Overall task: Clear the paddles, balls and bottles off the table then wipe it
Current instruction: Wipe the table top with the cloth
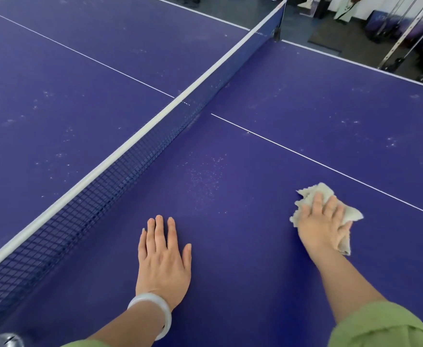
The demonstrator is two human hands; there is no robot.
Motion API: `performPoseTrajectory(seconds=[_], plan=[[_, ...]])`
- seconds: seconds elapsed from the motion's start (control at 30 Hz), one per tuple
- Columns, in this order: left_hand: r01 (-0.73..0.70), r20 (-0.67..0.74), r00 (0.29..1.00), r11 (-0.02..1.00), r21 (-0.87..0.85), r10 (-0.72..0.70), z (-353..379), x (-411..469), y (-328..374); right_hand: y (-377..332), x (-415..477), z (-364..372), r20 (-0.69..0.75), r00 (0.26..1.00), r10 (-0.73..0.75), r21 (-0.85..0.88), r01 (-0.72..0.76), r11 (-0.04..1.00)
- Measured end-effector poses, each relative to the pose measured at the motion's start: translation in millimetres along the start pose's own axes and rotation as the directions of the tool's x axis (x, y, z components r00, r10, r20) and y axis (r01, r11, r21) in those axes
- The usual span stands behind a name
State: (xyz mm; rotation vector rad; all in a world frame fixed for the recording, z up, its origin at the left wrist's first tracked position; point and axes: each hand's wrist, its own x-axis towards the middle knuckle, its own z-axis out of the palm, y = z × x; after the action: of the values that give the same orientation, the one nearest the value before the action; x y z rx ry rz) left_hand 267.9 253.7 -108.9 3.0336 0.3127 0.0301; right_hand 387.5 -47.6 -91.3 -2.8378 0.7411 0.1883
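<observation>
- Purple table-tennis counter [243, 259], dust-specked, lies under both my palms.
- Right hand [323, 221] presses straight fingers [318, 205] on crumpled cream cloth [353, 214]; ungripped, it could slip out.
- Left hand [164, 256] rests flat, empty; might smear.

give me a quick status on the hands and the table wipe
Left hand flat on table, holding nothing. Right hand pressing cloth onto it. Dusty specks ahead by net; nothing in the way.

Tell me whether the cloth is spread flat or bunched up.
Bunched up. The cloth lies crumpled on the table under the right hand, with uneven folds showing around it.
</observation>
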Motion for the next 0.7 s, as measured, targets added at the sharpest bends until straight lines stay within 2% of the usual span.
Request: performPoseTrajectory(seconds=[0.03,0.07,0.1,0.13,0.17,0.2,0.23,0.27,0.33,0.37,0.4,0.43,0.5,0.57,0.6,0.63,0.7], plan=[[0.000,0.004,1.000,1.000,-0.001,0.000,0,0,0,-20,-7,6,0.013,0.987,-0.162,-0.049,0.162,0.986],[0.001,0.009,1.000,1.000,-0.001,-0.001,0,0,0,-38,-17,14,0.035,0.931,-0.364,-0.090,0.365,0.926],[0.002,0.011,1.000,1.000,-0.002,-0.002,-1,0,0,-51,-30,21,0.086,0.814,-0.575,-0.122,0.581,0.804],[0.003,0.010,1.000,1.000,-0.004,-0.003,-1,0,0,-60,-41,24,0.156,0.664,-0.732,-0.110,0.748,0.655],[0.004,0.009,1.000,1.000,-0.006,-0.004,0,0,0,-60,-42,23,0.221,0.530,-0.818,-0.081,0.846,0.526],[0.003,0.007,1.000,1.000,-0.007,-0.002,0,0,-1,-55,-34,19,0.233,0.465,-0.854,-0.053,0.883,0.466],[0.001,0.001,1.000,1.000,-0.005,-0.001,0,0,-1,-47,-19,17,0.192,0.486,-0.852,-0.074,0.873,0.481],[0.001,-0.002,1.000,1.000,0.001,-0.001,1,1,-1,-37,0,15,0.109,0.588,-0.801,-0.129,0.808,0.576],[0.002,0.005,1.000,1.000,0.004,-0.002,0,1,0,-18,37,7,-0.015,0.867,-0.498,-0.156,0.490,0.858],[0.002,0.008,1.000,1.000,0.003,-0.002,0,1,0,-17,50,3,-0.010,0.948,-0.318,-0.124,0.315,0.941],[0.001,0.005,1.000,1.000,0.005,-0.001,0,1,0,-25,58,0,0.015,0.983,-0.184,-0.069,0.185,0.980],[0.001,0.003,1.000,1.000,0.009,-0.001,1,1,0,-38,64,-1,0.035,0.993,-0.115,-0.043,0.117,0.992],[0.004,0.004,1.000,1.000,0.017,-0.004,0,0,0,-76,67,-3,0.054,0.989,-0.138,-0.058,0.141,0.988],[0.004,0.009,1.000,1.000,0.022,-0.004,0,1,0,-117,62,1,0.099,0.943,-0.317,-0.095,0.326,0.941],[0.004,0.013,1.000,1.000,0.022,-0.004,0,1,0,-137,52,7,0.123,0.887,-0.445,-0.118,0.458,0.881],[0.004,0.019,1.000,1.000,0.021,-0.005,0,1,0,-153,36,15,0.142,0.795,-0.590,-0.135,0.606,0.784],[0.000,0.020,1.000,1.000,0.019,-0.001,-1,2,0,-165,1,30,0.225,0.525,-0.821,-0.097,0.850,0.518]])
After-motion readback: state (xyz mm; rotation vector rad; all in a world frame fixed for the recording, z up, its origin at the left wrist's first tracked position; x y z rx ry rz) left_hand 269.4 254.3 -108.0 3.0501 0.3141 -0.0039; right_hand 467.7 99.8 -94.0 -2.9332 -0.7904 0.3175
